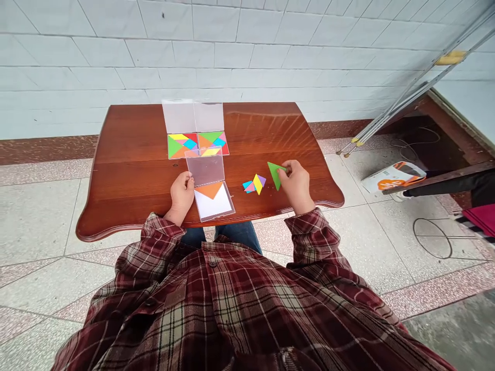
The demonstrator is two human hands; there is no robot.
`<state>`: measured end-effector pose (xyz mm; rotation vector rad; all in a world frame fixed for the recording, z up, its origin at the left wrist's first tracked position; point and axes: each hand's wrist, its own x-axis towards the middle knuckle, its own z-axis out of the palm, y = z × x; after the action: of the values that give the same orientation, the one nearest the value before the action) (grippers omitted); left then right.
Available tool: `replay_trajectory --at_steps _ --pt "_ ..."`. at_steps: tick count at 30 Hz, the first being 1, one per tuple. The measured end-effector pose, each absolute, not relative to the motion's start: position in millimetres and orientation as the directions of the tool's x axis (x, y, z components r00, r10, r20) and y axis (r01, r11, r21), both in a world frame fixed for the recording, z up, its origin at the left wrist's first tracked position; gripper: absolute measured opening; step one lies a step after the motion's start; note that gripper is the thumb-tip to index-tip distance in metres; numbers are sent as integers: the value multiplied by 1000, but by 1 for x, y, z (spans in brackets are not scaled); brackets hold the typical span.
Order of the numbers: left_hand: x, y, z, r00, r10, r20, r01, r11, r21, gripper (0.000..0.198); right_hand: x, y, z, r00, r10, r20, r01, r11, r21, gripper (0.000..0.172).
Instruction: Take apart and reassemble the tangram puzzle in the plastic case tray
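Observation:
My right hand [296, 184] pinches a green triangle tangram piece [274, 174] by its right side, at the right part of the table. Thumb and fingers of my left hand [181, 193] are closed on the left edge of a clear plastic lid [207, 170], which stands raised. The lid belongs to a tangram case [214, 208] near the front edge. Inside that case, an orange triangle [211, 189] lies along the top of a white base. Between the case and my right hand sits a small heap of loose tangram pieces [255, 184] in yellow, purple, pink and blue.
Behind the lid, two filled tangram cases [182, 146] lie side by side with their lids up. The brown wooden table [131, 175] stands by a tiled wall [154, 56]. Crutches [402, 98] lean at the right, and a white-and-orange box [394, 176] is on the floor.

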<state>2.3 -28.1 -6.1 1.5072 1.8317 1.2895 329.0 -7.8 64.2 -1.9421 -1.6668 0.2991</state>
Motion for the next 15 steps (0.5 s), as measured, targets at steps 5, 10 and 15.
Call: replay_trajectory --at_steps 5,10,15 --pt "3 -28 -3 -307 923 230 533 -34 846 13 276 -28 68 -94 990 104 785 138 -604 20" --pt "5 -29 -1 -304 925 229 520 -41 853 13 220 -54 59 -349 937 -12 823 300 -483 15" --pt "6 -28 -1 -310 924 222 516 -33 856 12 192 -64 61 -402 914 -62 887 372 -273 22"
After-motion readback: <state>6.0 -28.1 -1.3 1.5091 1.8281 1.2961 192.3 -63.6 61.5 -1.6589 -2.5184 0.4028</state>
